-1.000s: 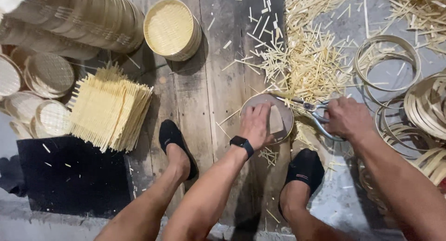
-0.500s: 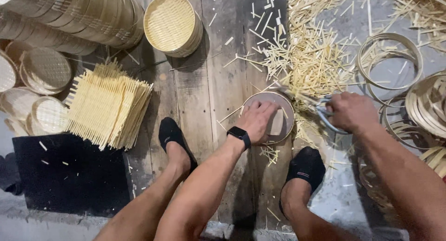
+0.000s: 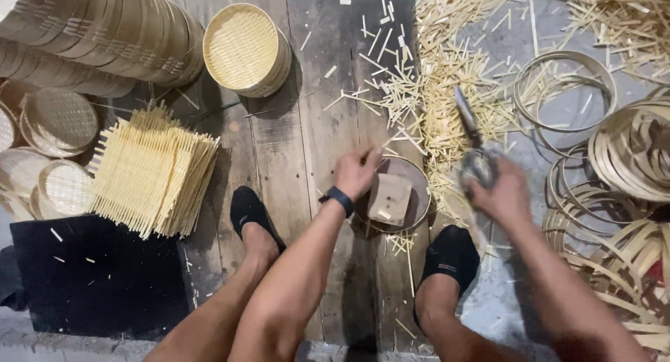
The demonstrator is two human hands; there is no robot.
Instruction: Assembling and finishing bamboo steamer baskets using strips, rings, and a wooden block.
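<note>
Bamboo ring point(image 3: 392, 193), round and shallow, lies on the plank floor point(image 3: 300, 139) between the person's feet, with a small wooden block point(image 3: 389, 199) inside it. The left hand point(image 3: 356, 172) rests loosely curled on the ring's left rim. The right hand point(image 3: 501, 192), blurred, is closed around the handles of shears point(image 3: 469, 125), blades pointing away over scattered bamboo offcuts point(image 3: 447, 90).

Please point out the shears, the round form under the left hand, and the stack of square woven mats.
shears point(image 3: 466, 118): head view, on the raised blades above the right hand.
round form point(image 3: 413, 194): head view, on its right rim.
stack of square woven mats point(image 3: 150, 170): head view, on the top mat's middle.
</note>
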